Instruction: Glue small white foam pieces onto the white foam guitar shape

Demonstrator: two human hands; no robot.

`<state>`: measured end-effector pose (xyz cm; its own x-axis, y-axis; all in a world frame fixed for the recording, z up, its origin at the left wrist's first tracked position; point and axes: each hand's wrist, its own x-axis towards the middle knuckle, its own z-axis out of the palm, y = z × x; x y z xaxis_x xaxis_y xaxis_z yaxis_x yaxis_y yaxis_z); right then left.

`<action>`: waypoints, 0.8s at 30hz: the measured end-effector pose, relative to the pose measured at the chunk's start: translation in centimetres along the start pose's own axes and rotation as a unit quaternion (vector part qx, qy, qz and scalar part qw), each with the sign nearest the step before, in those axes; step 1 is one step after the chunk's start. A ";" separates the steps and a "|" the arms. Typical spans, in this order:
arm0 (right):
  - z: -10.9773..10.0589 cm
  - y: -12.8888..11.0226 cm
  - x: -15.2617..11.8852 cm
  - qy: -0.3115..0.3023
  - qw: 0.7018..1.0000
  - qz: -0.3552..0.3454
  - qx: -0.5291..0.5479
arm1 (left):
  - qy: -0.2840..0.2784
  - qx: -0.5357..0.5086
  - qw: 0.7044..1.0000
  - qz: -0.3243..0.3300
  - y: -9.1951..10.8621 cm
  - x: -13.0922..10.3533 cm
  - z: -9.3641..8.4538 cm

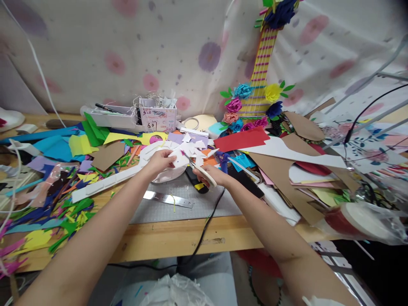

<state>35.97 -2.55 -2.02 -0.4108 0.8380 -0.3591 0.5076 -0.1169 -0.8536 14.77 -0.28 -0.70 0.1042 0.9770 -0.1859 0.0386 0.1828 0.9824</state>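
Over the middle of the bench, my left hand pinches a small piece of white paper between thumb and fingers. My right hand is closed around the cream handles of a pair of scissors, whose blades point up and left at the paper's right edge. White paper scraps lie just beyond the blades. Under and beside my left hand is a white guitar-shaped piece with a long neck. A black and yellow tool lies below the scissors, partly hidden by my right hand.
A steel ruler lies on the grey cutting mat. Coloured paper scraps cover the left side. Behind stand a white box and a flowered yellow paper guitar. Cardboard is piled right; a black cord crosses the bench edge.
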 end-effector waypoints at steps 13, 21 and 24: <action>-0.9 -0.2 0.0 -0.038 0.999 0.003 -0.015 | -0.038 0.024 0.999 -0.013 0.3 0.3 0.9; -0.6 1.2 -0.3 0.019 0.999 0.036 0.032 | -0.001 0.016 0.997 -0.078 -0.1 1.2 3.3; -0.8 1.9 -0.2 0.037 0.997 0.054 0.030 | 0.009 0.015 0.996 -0.083 -0.4 1.7 4.1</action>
<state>37.62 -2.48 -3.26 -0.2981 0.8559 -0.4227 0.4981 -0.2383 -0.8338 18.98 0.87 -1.49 0.0759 0.9354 -0.3454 0.0831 0.3393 0.9370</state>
